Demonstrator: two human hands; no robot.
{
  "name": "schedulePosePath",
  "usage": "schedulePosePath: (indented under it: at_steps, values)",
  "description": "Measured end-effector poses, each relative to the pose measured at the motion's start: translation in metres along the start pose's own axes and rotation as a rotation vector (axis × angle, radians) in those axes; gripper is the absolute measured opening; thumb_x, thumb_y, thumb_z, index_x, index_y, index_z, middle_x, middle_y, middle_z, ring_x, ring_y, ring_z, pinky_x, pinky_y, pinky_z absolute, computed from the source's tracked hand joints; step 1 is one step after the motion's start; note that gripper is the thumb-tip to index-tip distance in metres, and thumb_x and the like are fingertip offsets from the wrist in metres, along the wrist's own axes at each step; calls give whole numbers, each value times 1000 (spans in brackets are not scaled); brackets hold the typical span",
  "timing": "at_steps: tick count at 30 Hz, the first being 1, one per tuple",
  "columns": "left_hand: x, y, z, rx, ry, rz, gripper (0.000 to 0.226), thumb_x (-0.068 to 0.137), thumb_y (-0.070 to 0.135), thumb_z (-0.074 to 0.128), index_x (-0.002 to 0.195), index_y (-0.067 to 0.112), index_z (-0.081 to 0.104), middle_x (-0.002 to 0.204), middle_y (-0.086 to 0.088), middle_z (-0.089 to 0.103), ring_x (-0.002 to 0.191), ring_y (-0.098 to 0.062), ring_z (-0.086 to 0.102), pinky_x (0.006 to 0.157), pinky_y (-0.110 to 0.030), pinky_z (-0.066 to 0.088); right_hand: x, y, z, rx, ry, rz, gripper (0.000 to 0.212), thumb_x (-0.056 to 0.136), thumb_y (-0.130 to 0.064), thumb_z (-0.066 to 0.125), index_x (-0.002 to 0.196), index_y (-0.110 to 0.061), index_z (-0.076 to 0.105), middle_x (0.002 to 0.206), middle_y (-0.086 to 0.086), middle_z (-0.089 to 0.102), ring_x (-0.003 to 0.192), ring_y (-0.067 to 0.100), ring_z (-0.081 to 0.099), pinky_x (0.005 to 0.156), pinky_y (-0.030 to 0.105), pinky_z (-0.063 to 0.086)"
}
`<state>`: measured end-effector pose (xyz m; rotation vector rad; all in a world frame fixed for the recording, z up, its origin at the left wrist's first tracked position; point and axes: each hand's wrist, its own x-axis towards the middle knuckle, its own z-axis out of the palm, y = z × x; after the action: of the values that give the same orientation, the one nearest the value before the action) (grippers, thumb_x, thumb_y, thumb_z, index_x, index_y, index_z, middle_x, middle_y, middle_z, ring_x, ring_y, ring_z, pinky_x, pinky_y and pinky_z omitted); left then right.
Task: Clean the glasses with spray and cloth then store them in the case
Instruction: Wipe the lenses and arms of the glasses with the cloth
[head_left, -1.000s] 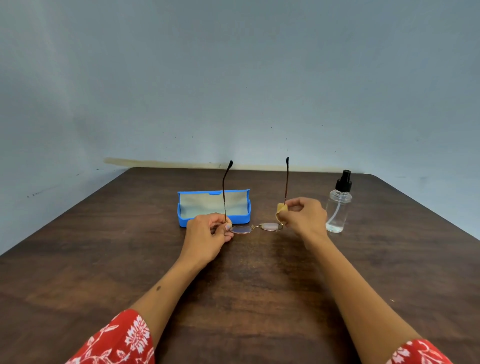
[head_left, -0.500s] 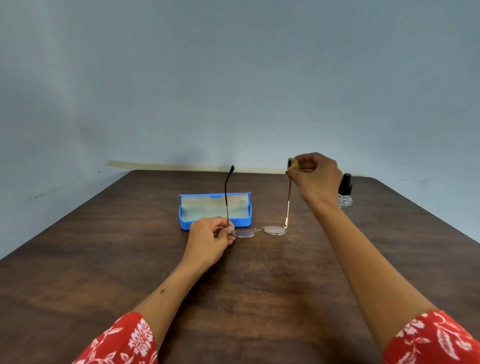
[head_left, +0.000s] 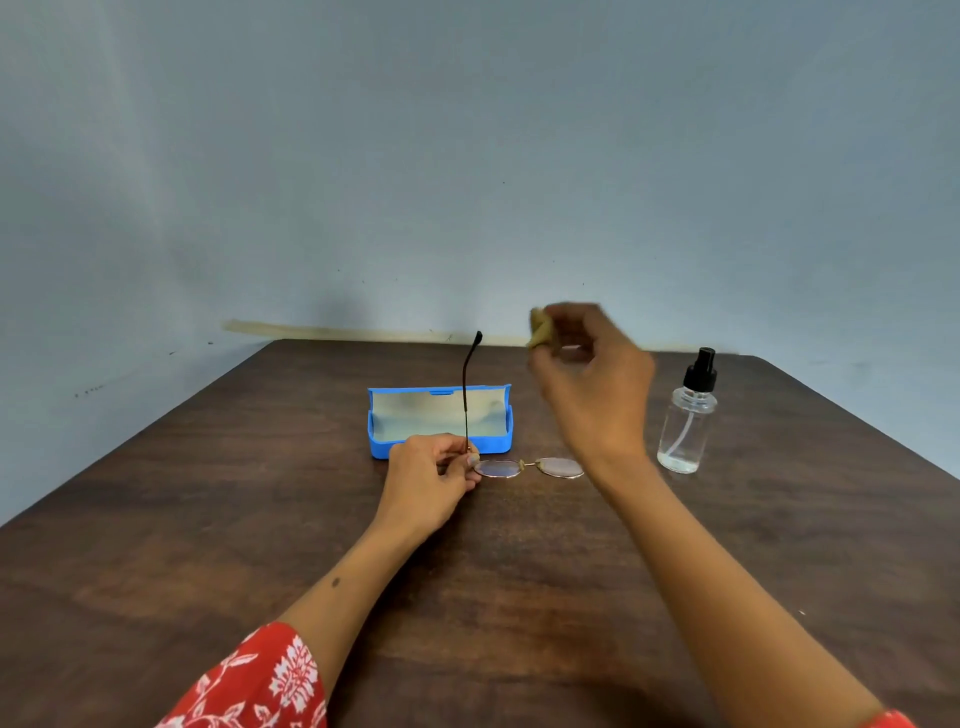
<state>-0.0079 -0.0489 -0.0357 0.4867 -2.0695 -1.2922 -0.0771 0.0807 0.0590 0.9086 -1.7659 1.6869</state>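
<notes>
Right hand (head_left: 592, 384) pinching cloth (head_left: 543, 328), spray bottle (head_left: 688, 415) beside.

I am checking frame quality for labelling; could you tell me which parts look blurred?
Head view: the raised right hand and its small tan cloth are motion-smeared; the left hand, gold-rimmed glasses and open blue case stay sharp.

We note soft, even, rather dim light with no glare on the dark wooden table (head_left: 260, 519) and only faint shadows under the forearms. The raised right hand (head_left: 592, 374) and its cloth (head_left: 543, 328) smear with motion blur, while the left hand (head_left: 431, 478) and spray bottle (head_left: 685, 415) stay sharp. Wide-angle distortion bows the table edges far left and right.
</notes>
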Motion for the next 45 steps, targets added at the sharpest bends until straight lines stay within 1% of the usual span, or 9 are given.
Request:
schedulePosePath:
  at_steps: [5, 9, 13, 18, 24, 29, 35, 41, 45]
  values:
    - [-1, -2, 1, -26, 5, -12, 19, 86, -2, 60, 80, 12, 70, 67, 1, 70, 60, -6, 69, 62, -15, 55, -30, 22, 23, -171, -382, 274, 13, 74, -16, 72, 87, -17, 70, 78, -3, 71, 75, 12, 67, 78, 36, 55]
    - [-1, -3, -2, 28, -27, 34, 38, 83, -7, 57, 75, 29, 68, 70, 0, 73, 68, -11, 71, 70, -27, 59, -40, 32, 32, -134, -513, 413, 22, 69, -8, 76, 90, -11, 71, 83, 5, 72, 79, 16, 67, 84, 37, 54]
    - [0, -4, -2, 25, -24, 35, 36, 83, -5, 58, 71, 27, 67, 67, 0, 73, 66, -12, 71, 70, -29, 58, -40, 27, 37, -70, -462, 369, 16, 72, -7, 73, 88, -11, 72, 80, 4, 72, 75, 16, 68, 81, 36, 56]
    - [0, -4, 1, 15, -14, 31, 32, 86, 3, 62, 70, 30, 65, 63, 7, 70, 63, -9, 70, 70, -26, 58, -31, 18, 43, 61, -293, 316, 12, 73, -16, 75, 85, -19, 72, 72, -11, 69, 70, 2, 66, 74, 22, 55]
    - [0, -5, -2, 37, -22, 43, 34, 85, 1, 61, 69, 31, 65, 66, 4, 71, 66, -13, 71, 73, -35, 59, -40, 26, 40, -26, -441, 377, 14, 72, -8, 70, 85, -14, 74, 77, 1, 72, 75, 12, 68, 74, 23, 55]
    - [0, -4, 0, 38, -26, 27, 28, 86, 7, 63, 73, 32, 65, 67, 6, 71, 65, -9, 70, 74, -31, 59, -26, 17, 39, 145, -316, 355, 10, 75, -12, 74, 78, -21, 71, 68, -14, 69, 66, -2, 65, 68, 13, 53]
    - [-3, -3, -1, 34, -21, 58, 31, 85, 0, 59, 73, 27, 67, 68, 2, 72, 64, -10, 70, 72, -31, 59, -33, 24, 36, -10, -503, 393, 11, 76, -7, 69, 86, -10, 71, 82, 6, 73, 77, 17, 68, 76, 26, 55]
    - [-2, -4, 0, 5, -17, 36, 31, 87, 4, 60, 71, 30, 64, 66, 4, 71, 66, -12, 71, 75, -34, 59, -20, 16, 38, 123, -391, 353, 7, 78, -10, 70, 84, -10, 73, 73, 0, 71, 70, 11, 67, 70, 19, 55]
    - [-4, -4, -1, 7, -14, 35, 31, 84, 1, 61, 70, 28, 67, 68, 3, 72, 67, -12, 71, 77, -38, 59, -32, 22, 39, 53, -428, 369, 8, 79, -10, 69, 86, -9, 72, 75, 4, 71, 71, 14, 66, 71, 20, 54]
